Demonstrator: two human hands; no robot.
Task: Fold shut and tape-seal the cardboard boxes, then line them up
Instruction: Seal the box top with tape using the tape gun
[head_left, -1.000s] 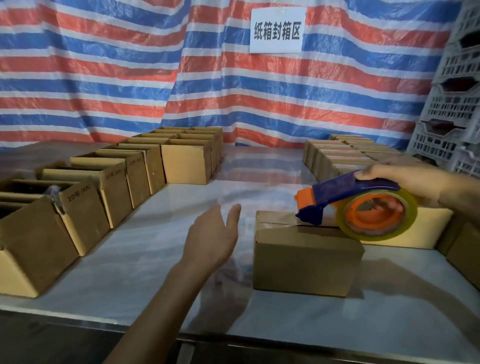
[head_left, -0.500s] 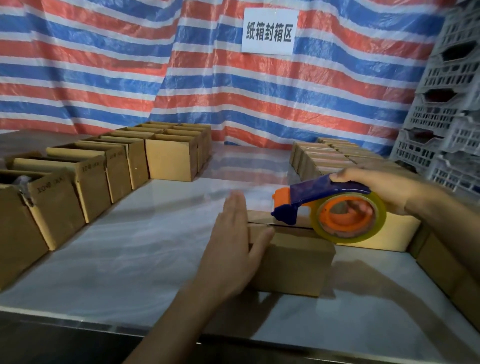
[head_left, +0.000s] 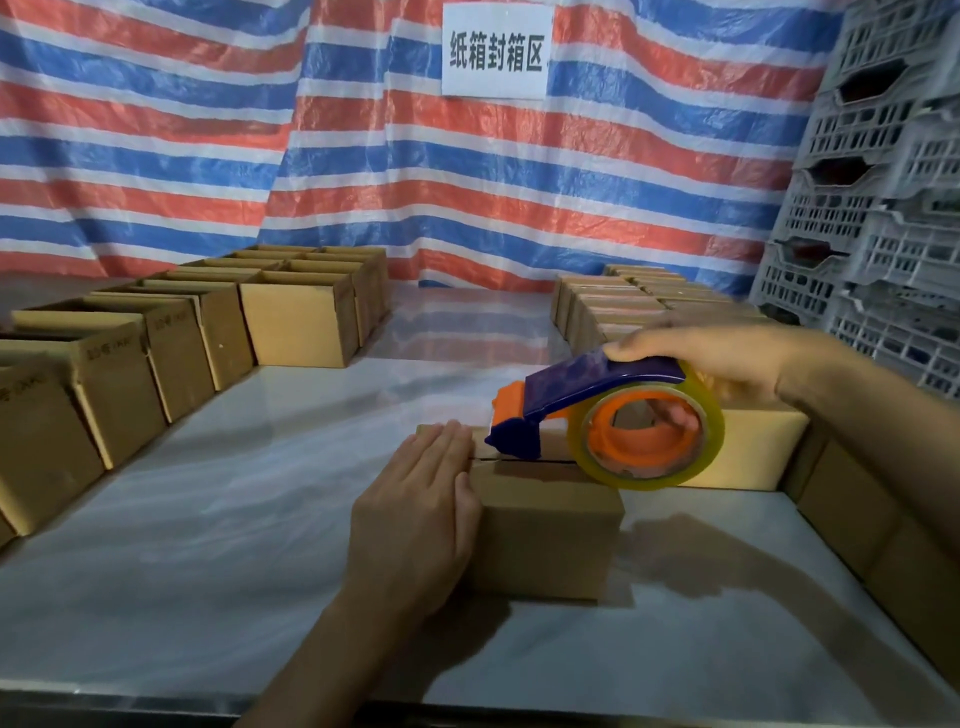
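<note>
Head view: a small cardboard box (head_left: 545, 540) sits near the middle of the pale, glossy table (head_left: 234, 545), its top flaps folded down so that a dark seam runs along the lid. The left hand (head_left: 415, 519) lies flat against the box's left end, fingers straight and together, fingertips reaching onto the lid and thumb laid along the near left corner. The right hand (head_left: 717, 364) grips the blue handle of a tape dispenser (head_left: 597, 384), fingers curled under it and showing through the orange core of the clear tape roll (head_left: 711, 447). The dispenser's blue-and-orange nose meets the seam just beside the left fingertips, while the roll hangs over the box's right end. A paler box (head_left: 753, 447) stands just behind the roll. Open-topped boxes (head_left: 301, 322) run in a line along the left of the table, closed boxes (head_left: 608, 306) stand in a group at the far right, and more boxes (head_left: 857, 519) edge the near right. A red, white and blue striped tarp (head_left: 208, 130) with a white sign (head_left: 496, 52) hangs behind, and grey plastic crates (head_left: 883, 208) are stacked at the right.
</note>
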